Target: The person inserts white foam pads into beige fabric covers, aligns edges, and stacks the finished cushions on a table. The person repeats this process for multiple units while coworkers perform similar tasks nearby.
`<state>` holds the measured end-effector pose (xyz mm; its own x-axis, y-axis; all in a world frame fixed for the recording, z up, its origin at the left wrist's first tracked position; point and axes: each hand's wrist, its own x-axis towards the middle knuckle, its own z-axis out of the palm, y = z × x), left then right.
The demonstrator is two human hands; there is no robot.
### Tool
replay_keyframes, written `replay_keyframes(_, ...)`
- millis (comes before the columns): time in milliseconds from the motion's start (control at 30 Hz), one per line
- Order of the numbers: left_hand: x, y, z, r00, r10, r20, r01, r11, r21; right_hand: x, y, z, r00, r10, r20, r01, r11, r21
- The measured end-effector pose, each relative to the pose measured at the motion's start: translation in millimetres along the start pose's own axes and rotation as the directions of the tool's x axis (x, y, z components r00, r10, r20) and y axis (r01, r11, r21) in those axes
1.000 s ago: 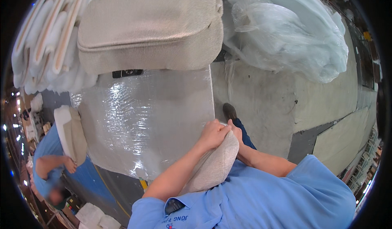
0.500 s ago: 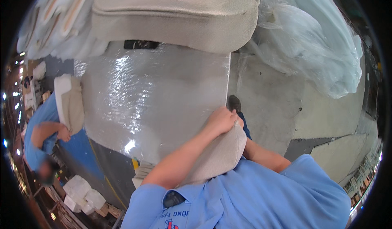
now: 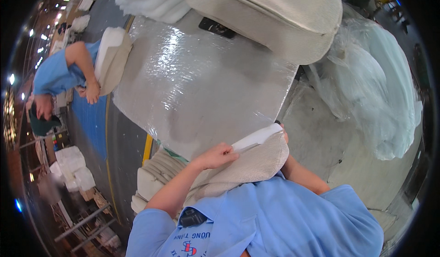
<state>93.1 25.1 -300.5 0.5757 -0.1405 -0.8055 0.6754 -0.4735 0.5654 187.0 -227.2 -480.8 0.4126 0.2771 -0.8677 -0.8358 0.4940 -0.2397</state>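
A beige fabric cushion cover (image 3: 261, 158) leans against my front at the table's near edge, with white padding (image 3: 256, 137) showing along its open upper side. My left hand (image 3: 220, 156) pinches the fabric edge beside that padding. At the cushion's rounded right end, my right hand (image 3: 284, 132) curls around the far side; most of its fingers are hidden behind the cover. Under my left forearm lies a pile of folded beige covers (image 3: 158, 176).
The table (image 3: 215, 87) is wrapped in shiny clear film. On it stand a large beige cushion (image 3: 293, 37) and a flat black object (image 3: 216, 27). A plastic-wrapped pale bundle (image 3: 371, 78) sits at right. At left, a co-worker (image 3: 68, 69) holds another cushion (image 3: 114, 62).
My left hand has moved left along the cover's edge, away from my right hand. White padding now shows at the opening. The whole view has turned, shifting the table and cushions.
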Motion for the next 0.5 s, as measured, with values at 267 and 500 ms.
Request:
replay_keyframes(267, 5.1, -10.0, 27.9, 0.679, 0.168, -0.714, -0.149, 0.985, 0.091, -15.7, -15.2, -7.3, 0.984, 0.088, 0.153, -0.074, 0.993, -0.095)
replay_keyframes(500, -13.0, -44.3, -5.6, 0.965, -0.17, -0.2, 0.148, 0.981, -0.122, -24.4, -18.0, -3.5, 0.967, 0.141, 0.211, -0.112, 0.983, -0.145)
